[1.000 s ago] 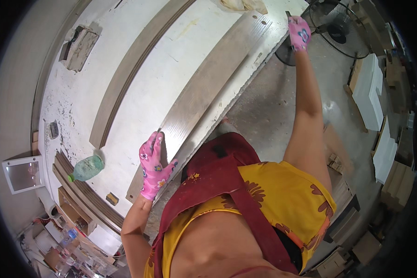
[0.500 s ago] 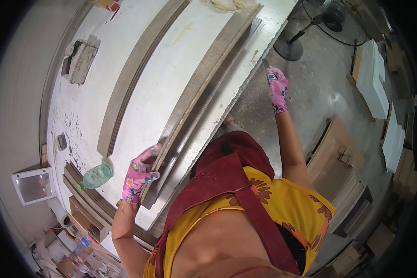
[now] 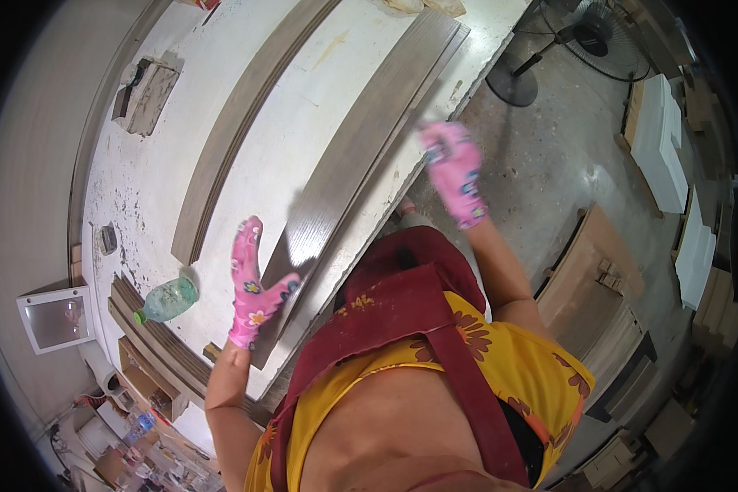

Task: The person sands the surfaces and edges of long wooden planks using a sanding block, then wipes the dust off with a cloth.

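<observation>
A long grey-brown wood-grain board [image 3: 361, 131] lies flat along the near edge of the white worktable [image 3: 254, 176]. My left hand [image 3: 254, 287], in a pink flowered glove, is at the board's near end, with thumb and fingers spread and nothing gripped. My right hand [image 3: 453, 168], in a matching glove, hovers just off the table edge beside the board. Its fingers are curled closed and smeared by motion. A small flat dark piece, plain in the earlier frame, is barely visible at its fingertips now.
Another long moulding [image 3: 246, 123] lies farther in on the table. A green-capped bottle [image 3: 172, 298], a stained block [image 3: 149, 98] and stacked strips [image 3: 160, 340] sit to the left. On the floor at right are a standing fan [image 3: 512, 82], white panels [image 3: 660, 143] and a brown board [image 3: 594, 262].
The board has tipped from its edge to lie flat, wide face up. My left hand has let go of it and spread. My right hand has moved left and slightly down, toward the board.
</observation>
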A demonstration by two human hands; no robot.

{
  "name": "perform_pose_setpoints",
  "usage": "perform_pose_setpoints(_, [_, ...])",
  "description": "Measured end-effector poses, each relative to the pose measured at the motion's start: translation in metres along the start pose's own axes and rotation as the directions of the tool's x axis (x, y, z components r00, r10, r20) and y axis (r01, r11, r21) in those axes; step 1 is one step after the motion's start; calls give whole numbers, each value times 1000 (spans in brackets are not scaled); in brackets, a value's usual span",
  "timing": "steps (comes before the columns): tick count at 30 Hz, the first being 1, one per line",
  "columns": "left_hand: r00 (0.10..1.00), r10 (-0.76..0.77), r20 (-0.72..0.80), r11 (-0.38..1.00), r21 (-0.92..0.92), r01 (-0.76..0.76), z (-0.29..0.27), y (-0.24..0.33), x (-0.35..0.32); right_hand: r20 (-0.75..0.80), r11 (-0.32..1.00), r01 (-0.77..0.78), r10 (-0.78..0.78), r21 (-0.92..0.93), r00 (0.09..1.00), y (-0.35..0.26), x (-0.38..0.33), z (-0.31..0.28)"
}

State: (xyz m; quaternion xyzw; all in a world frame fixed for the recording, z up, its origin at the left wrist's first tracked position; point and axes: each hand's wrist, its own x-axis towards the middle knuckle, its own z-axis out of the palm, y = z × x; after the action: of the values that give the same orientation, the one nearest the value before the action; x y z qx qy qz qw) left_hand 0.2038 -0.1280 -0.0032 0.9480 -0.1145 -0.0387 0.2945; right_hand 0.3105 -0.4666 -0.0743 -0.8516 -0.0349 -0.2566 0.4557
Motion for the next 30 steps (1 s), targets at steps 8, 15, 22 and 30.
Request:
perform_pose_setpoints(8, [1000, -18, -23, 999, 42, 19, 44, -12, -29, 770, 756, 651, -376, -67, 516, -64, -9, 84])
perform_pose_setpoints(15, [998, 31, -52, 1000, 6, -31, 38, -6, -25, 194, 733, 159, -38, -661, 980, 209, 250, -21])
perform_pose_setpoints(22, [996, 78, -48, 994, 77, -74, 39, -16, -26, 391, 504, 438, -203, -744, 898, 149, 206, 25])
perform_pose_setpoints(30, [874, -272, -402, 728, -680, -86, 21, -58, -39, 782, 617, 783, -446, -84, 435, -114, -69, 117])
